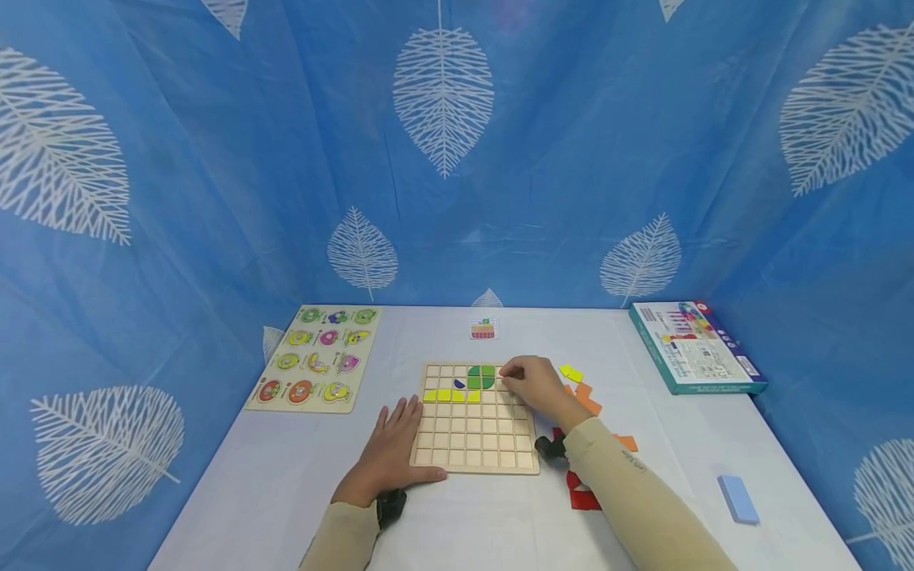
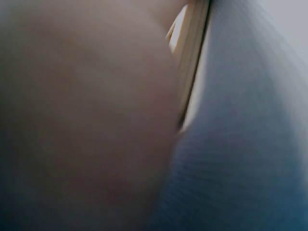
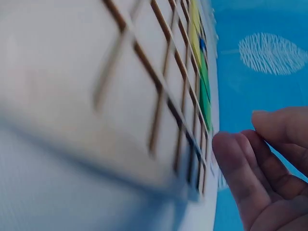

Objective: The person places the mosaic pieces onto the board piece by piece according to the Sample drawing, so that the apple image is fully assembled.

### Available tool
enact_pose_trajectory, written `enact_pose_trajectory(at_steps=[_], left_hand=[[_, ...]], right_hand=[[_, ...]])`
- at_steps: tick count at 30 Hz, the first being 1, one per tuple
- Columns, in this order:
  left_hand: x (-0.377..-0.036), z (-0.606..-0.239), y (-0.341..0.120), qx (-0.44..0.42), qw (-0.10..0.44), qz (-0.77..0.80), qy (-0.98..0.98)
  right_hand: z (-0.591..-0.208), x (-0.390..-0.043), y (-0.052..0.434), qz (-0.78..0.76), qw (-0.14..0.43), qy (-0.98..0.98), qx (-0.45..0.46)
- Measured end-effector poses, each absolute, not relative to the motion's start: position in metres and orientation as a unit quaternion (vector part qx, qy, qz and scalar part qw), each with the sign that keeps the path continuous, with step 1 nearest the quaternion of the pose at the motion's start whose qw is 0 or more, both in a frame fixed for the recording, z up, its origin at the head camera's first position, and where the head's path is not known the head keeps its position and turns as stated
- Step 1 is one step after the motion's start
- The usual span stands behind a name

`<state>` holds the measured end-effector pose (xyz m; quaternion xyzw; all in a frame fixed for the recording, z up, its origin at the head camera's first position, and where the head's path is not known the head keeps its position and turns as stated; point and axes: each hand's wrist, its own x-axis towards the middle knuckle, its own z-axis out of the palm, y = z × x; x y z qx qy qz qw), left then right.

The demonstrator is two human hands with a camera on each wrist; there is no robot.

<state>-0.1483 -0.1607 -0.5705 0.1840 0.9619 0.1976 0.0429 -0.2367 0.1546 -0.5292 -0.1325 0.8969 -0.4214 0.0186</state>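
Observation:
A wooden grid board (image 1: pixel 474 457) lies mid-table. Yellow squares (image 1: pixel 443 395) form a row in its left part. Above them are green pieces with rounded corners (image 1: pixel 489 371) and a small dark blue piece (image 1: pixel 459 384). My left hand (image 1: pixel 389 452) rests at the board's lower left corner, fingers straight along the left side and thumb by the bottom edge. Over the board's upper right corner is my right hand (image 1: pixel 535 386), fingers loosely bent. In the right wrist view, its fingertips (image 3: pixel 226 144) stand apart from the thumb, with nothing visible between. The left wrist view is mostly blurred skin.
Yellow pieces (image 1: pixel 571 373), orange pieces (image 1: pixel 587 399) and red pieces (image 1: pixel 584 499) lie right of the board, partly under the right arm. A picture card (image 1: pixel 484 328) sits behind it. Around are a fruit puzzle board (image 1: pixel 307 362), a box (image 1: pixel 700 349) and a blue block (image 1: pixel 739 500).

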Motion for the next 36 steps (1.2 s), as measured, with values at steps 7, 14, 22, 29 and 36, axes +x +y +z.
enact_pose_trajectory(at_steps=[7, 14, 22, 29, 36], left_hand=[[-0.148, -0.570, -0.161, 0.184, 0.045, 0.197, 0.962], [-0.148, -0.571, -0.160, 0.182, 0.047, 0.190, 0.964], [-0.149, -0.571, -0.160, 0.183, 0.046, 0.186, 0.964], [-0.149, -0.572, -0.162, 0.184, 0.052, 0.192, 0.963], [-0.149, -0.569, -0.161, 0.184, 0.053, 0.194, 0.962]], right_hand=[[-0.522, -0.249, 0.196, -0.398, -0.016, 0.913, -0.094], [-0.529, -0.256, 0.234, -0.388, 0.003, 0.921, -0.025], [-0.540, -0.255, 0.261, -0.386, 0.036, 0.922, 0.026], [-0.542, -0.253, 0.273, -0.380, 0.083, 0.921, 0.040], [-0.543, -0.256, 0.277, -0.380, 0.085, 0.921, 0.031]])
